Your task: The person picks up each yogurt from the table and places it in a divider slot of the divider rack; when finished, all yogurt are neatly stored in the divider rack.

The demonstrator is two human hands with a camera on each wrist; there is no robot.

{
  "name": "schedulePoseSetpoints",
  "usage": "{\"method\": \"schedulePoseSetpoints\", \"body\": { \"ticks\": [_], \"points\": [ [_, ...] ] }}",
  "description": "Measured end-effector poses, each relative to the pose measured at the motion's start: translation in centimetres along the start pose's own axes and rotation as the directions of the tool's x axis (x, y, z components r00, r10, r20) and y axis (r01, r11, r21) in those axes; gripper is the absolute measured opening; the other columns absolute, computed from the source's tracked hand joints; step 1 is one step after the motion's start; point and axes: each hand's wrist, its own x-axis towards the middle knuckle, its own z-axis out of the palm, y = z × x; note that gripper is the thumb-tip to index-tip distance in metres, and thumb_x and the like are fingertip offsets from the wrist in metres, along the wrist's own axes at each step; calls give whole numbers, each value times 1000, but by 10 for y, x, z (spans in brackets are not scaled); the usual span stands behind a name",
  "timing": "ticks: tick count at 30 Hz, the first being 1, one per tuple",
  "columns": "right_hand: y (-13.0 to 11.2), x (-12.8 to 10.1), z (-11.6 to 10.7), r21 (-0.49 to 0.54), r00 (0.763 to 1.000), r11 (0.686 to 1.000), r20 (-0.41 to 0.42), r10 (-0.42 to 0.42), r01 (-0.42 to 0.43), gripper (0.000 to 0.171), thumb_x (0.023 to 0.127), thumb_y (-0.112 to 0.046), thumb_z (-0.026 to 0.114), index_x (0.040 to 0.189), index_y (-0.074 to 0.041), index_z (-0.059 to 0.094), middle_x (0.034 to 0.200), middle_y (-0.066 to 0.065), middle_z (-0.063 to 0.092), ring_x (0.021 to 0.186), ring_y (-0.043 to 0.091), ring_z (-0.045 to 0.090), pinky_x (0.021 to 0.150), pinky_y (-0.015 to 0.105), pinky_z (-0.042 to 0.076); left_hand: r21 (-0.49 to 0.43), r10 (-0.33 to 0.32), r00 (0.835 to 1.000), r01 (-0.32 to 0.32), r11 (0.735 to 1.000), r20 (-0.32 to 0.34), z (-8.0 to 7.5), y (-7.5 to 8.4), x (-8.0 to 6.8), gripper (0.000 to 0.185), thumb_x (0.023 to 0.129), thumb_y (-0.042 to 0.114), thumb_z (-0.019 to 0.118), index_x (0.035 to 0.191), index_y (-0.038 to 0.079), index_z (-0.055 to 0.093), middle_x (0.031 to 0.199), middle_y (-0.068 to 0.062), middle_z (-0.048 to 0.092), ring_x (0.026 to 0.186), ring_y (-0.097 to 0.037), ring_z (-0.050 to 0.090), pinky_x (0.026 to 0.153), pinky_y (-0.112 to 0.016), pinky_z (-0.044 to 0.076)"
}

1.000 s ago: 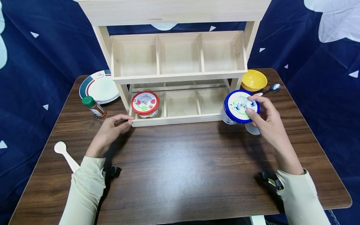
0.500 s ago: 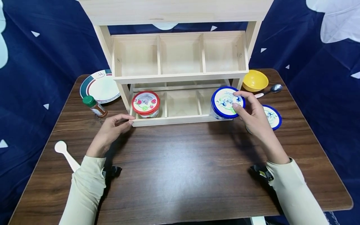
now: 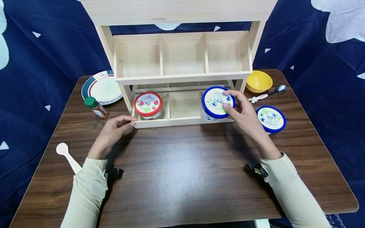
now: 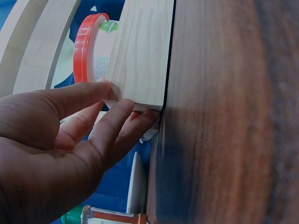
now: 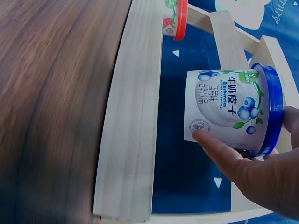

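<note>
The right hand (image 3: 242, 115) grips a blue-lidded tub (image 3: 217, 103), labelled "Blueberries", over the rack's (image 3: 182, 121) lower right compartment. The left hand (image 3: 112, 131), fingers loosely extended, touches the rack's front left corner.

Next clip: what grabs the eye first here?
The right hand holds a blue-lidded cup over the right compartment of the wooden rack's lower tier. A red-lidded cup sits in the left compartment, with the left hand touching the rack's front corner. A second blue-lidded cup stands on the table at right.
</note>
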Motion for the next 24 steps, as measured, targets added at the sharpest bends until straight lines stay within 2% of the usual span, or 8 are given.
{"method": "schedulePoseSetpoints", "body": {
  "ticks": [6,24],
  "points": [
    [-3,9,13,27,1000,1000,27,-14,13,39,111,-13,62,148,-5,55,118,10,57,98,19,58,77,24,58,10,10,1000,-10,1000,-2,0,-1,0,37,113,20,63,141,-4,65,133,-11,57,99,-4,58,86,-20,52],
    [-5,26,49,111,992,993,120,-46,33,37,111,-7,60,146,-1,54,119,16,59,96,22,59,77,28,56,8,6,1000,-6,1000,-5,0,0,0,37,113,19,63,141,-5,64,136,-13,57,99,-3,59,86,-19,53]
  ]
}}
